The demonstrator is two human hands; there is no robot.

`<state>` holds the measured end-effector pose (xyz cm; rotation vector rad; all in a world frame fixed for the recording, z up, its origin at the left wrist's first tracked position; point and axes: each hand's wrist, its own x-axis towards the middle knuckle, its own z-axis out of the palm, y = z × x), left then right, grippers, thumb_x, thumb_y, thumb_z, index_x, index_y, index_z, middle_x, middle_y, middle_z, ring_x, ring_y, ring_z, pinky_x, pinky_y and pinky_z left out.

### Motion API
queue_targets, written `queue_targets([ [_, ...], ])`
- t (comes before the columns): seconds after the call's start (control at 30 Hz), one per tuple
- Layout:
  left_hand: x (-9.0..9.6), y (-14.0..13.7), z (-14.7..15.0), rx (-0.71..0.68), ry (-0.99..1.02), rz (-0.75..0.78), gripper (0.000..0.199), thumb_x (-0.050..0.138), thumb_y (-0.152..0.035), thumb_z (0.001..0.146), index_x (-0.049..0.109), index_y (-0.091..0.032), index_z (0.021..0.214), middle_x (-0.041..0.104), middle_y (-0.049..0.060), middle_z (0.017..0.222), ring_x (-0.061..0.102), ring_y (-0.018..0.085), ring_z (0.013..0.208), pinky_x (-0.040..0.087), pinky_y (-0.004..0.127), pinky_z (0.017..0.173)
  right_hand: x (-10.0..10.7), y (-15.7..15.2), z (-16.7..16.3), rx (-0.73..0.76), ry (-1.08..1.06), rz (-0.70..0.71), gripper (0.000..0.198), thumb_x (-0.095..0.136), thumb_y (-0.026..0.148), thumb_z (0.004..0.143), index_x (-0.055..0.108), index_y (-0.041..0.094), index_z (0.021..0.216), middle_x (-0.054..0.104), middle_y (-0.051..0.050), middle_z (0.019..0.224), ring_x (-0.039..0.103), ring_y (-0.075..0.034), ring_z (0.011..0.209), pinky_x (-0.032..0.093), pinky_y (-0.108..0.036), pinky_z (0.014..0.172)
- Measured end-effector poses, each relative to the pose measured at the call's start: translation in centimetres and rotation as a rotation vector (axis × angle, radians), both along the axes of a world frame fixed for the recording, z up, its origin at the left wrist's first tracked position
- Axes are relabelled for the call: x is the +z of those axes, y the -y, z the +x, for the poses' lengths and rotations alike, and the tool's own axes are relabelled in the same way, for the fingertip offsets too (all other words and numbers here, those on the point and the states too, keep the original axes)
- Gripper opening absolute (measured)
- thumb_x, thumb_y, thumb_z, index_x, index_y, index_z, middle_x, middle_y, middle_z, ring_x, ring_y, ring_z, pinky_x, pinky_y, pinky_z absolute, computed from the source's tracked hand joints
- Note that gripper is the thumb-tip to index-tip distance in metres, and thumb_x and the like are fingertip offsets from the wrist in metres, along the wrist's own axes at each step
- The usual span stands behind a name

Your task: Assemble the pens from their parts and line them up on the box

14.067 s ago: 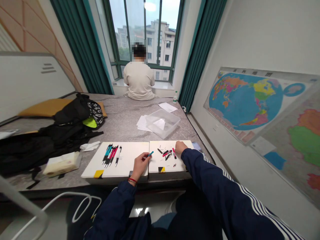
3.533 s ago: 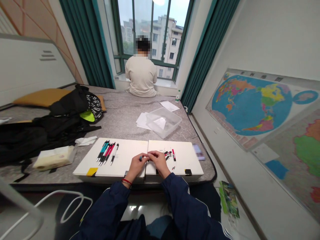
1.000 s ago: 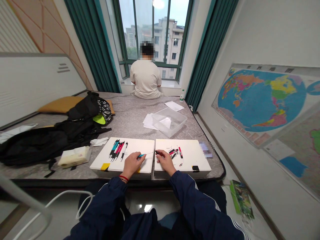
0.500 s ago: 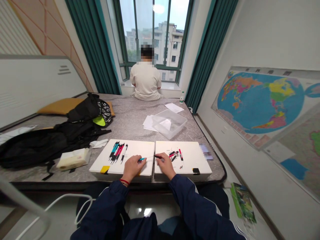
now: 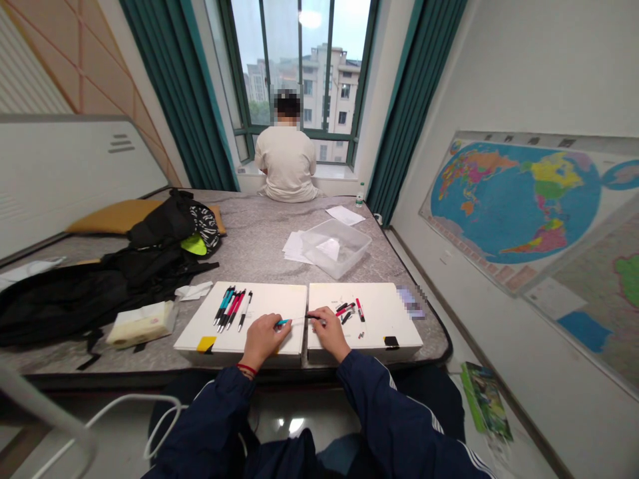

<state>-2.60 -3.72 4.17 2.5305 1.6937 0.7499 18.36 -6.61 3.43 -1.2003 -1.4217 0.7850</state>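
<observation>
My left hand [image 5: 262, 338] pinches a teal pen barrel [image 5: 283, 322] above the left white box [image 5: 279, 299]. A thin pale rod, perhaps the refill, runs from the barrel towards my right hand [image 5: 330, 334]. That hand's fingers are closed on a black pen part [image 5: 312, 316] over the left edge of the right white box [image 5: 384, 319]. Whether rod and black part are joined is too small to tell. On the left box, several pens [image 5: 232, 309] in teal, red and white lie side by side. Red and black pen pieces [image 5: 347, 310] are scattered on the right box.
A clear plastic bin [image 5: 344, 259] stands behind the boxes beside paper sheets [image 5: 294, 246]. Left are a tissue pack [image 5: 142, 324] and black bags [image 5: 100, 286]. A person in a white shirt [image 5: 285, 163] sits by the window. A phone-like blurred object [image 5: 412, 303] lies right.
The view has shifted slightly. Both hands keep their grips on the teal barrel and the black part, with hardly any movement between them.
</observation>
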Motion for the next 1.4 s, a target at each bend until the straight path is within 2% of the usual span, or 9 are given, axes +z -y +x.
queue_targets([
  [0.17, -0.1, -0.1, -0.1, 0.014, 0.0, -0.01, 0.039, 0.044, -0.051, 0.09, 0.057, -0.021, 0.069, 0.061, 0.004, 0.068, 0.056, 0.019, 0.071, 0.035, 0.028, 0.066, -0.4, -0.1, 0.0, -0.025, -0.057, -0.028, 0.025, 0.054, 0.021, 0.084, 0.073, 0.022, 0.1, 0.058, -0.008, 0.1, 0.06, -0.02, 0.087, 0.058, -0.027, 0.055],
  [0.3, -0.1, -0.1, -0.1, -0.003, 0.012, -0.014, 0.039, 0.044, -0.051, 0.089, 0.057, -0.021, 0.068, 0.06, 0.004, 0.067, 0.055, 0.019, 0.071, 0.034, 0.028, 0.066, -0.4, -0.2, 0.0, -0.014, -0.025, -0.019, 0.025, 0.054, 0.02, 0.084, 0.073, 0.022, 0.099, 0.058, -0.008, 0.097, 0.06, -0.019, 0.082, 0.056, -0.027, 0.056],
  [0.53, 0.4, 0.5, 1.3, -0.055, 0.003, -0.007, 0.038, 0.045, -0.049, 0.091, 0.056, -0.021, 0.067, 0.058, 0.004, 0.066, 0.054, 0.02, 0.07, 0.035, 0.029, 0.066, 0.3, 0.2, -0.1, 0.002, 0.145, 0.082, 0.026, 0.054, 0.014, 0.084, 0.073, 0.022, 0.099, 0.061, -0.006, 0.092, 0.06, -0.018, 0.087, 0.05, -0.031, 0.078],
  [0.63, 0.7, 0.6, 1.7, -0.072, 0.036, -0.011, 0.036, 0.044, -0.048, 0.092, 0.059, -0.021, 0.074, 0.06, 0.005, 0.07, 0.055, 0.02, 0.074, 0.037, 0.03, 0.069, 0.2, 0.1, 0.0, -0.001, 0.124, 0.077, 0.024, 0.054, 0.014, 0.083, 0.072, 0.022, 0.099, 0.063, -0.006, 0.093, 0.06, -0.018, 0.087, 0.049, -0.03, 0.076],
  [0.77, 0.9, 0.5, 1.6, -0.147, 0.098, -0.021, 0.032, 0.044, -0.046, 0.094, 0.065, -0.022, 0.092, 0.065, 0.006, 0.083, 0.055, 0.021, 0.081, 0.039, 0.032, 0.075, -0.1, 0.0, 0.1, -0.039, 0.077, 0.029, 0.017, 0.057, 0.018, 0.08, 0.067, 0.02, 0.093, 0.065, -0.004, 0.09, 0.059, -0.019, 0.086, 0.05, -0.028, 0.071],
  [0.9, 0.6, 0.2, 1.3, -0.18, 0.098, -0.023, 0.031, 0.047, -0.044, 0.093, 0.068, -0.023, 0.099, 0.066, 0.007, 0.087, 0.055, 0.022, 0.082, 0.038, 0.034, 0.075, -0.7, -0.1, 0.0, -0.052, 0.007, -0.042, 0.014, 0.058, 0.028, 0.082, 0.064, 0.02, 0.092, 0.064, -0.003, 0.082, 0.058, -0.016, 0.071, 0.048, -0.025, 0.06],
  [1.0, 0.6, 0.2, 1.3, -0.155, 0.086, -0.014, 0.03, 0.047, -0.044, 0.093, 0.069, -0.023, 0.095, 0.065, 0.007, 0.085, 0.055, 0.022, 0.081, 0.037, 0.033, 0.074, -1.1, -0.3, 0.0, -0.049, -0.018, -0.062, 0.015, 0.059, 0.032, 0.083, 0.065, 0.02, 0.09, 0.065, -0.002, 0.079, 0.058, -0.015, 0.066, 0.049, -0.025, 0.06],
  [1.17, 0.7, 0.4, 1.4, -0.141, 0.069, 0.003, 0.03, 0.048, -0.043, 0.092, 0.067, -0.022, 0.085, 0.061, 0.005, 0.073, 0.053, 0.021, 0.076, 0.037, 0.033, 0.073, -1.0, -0.4, 0.0, -0.033, -0.007, -0.042, 0.013, 0.061, 0.03, 0.081, 0.066, 0.02, 0.086, 0.067, -0.003, 0.08, 0.061, -0.018, 0.074, 0.049, -0.027, 0.066],
  [1.4, 0.5, 0.3, 1.2, -0.151, 0.079, -0.003, 0.03, 0.047, -0.043, 0.092, 0.067, -0.022, 0.084, 0.06, 0.004, 0.071, 0.053, 0.02, 0.074, 0.039, 0.033, 0.073, -0.6, -0.3, 0.2, -0.007, 0.001, -0.039, 0.01, 0.063, 0.024, 0.077, 0.068, 0.019, 0.085, 0.069, -0.004, 0.083, 0.063, -0.019, 0.079, 0.05, -0.03, 0.072],
])
